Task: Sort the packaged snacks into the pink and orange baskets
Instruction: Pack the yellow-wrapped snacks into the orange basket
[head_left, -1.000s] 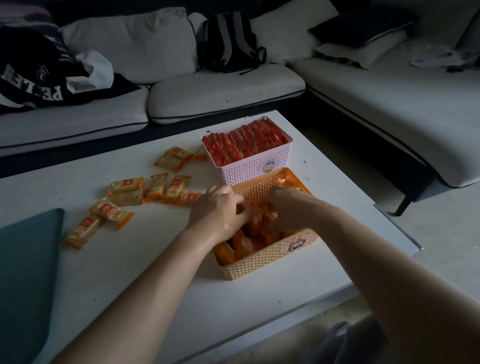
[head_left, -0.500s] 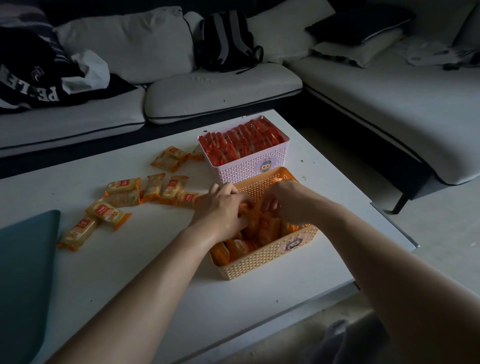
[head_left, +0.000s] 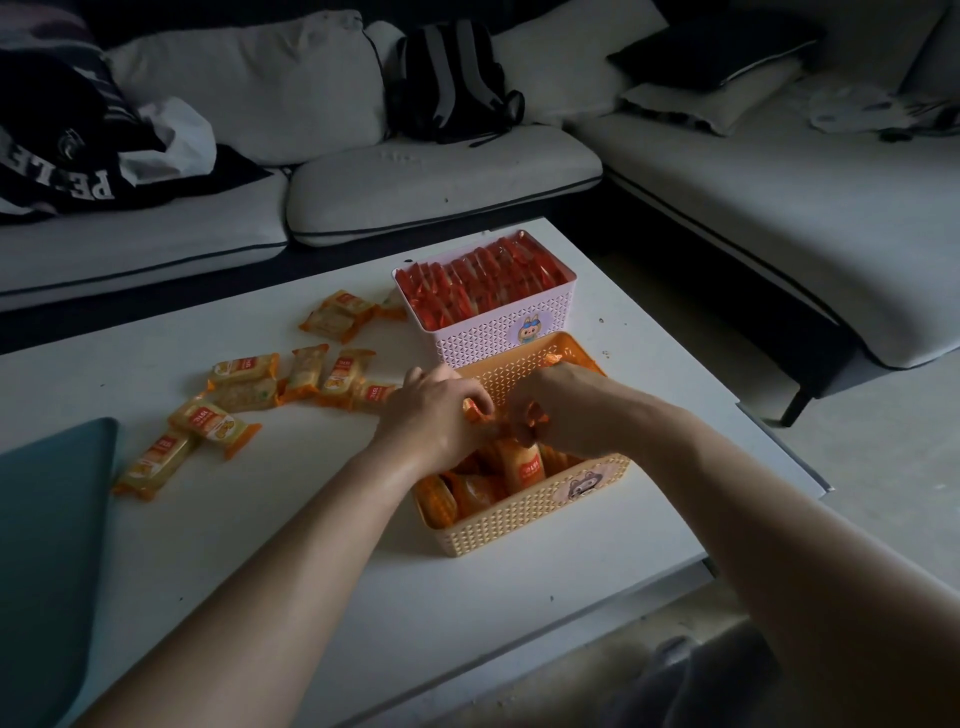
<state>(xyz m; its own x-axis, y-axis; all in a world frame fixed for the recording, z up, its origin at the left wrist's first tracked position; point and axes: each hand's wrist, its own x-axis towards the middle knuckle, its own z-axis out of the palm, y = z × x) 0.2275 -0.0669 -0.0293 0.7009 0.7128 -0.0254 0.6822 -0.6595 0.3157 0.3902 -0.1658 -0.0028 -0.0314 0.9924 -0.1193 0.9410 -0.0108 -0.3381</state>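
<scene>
R hand (head_left: 569, 410) neared L hand (head_left: 434, 418), both pinching packets (head_left: 535, 418).

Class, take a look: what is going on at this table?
A person is sorting snacks. The left hand and right hand grip orange packets over the orange basket. The pink basket behind it is full of red packets. Loose packets lie on the table, left of the baskets.

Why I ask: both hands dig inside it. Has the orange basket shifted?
No. The orange basket lies as before, close in front of the pink basket.
</scene>
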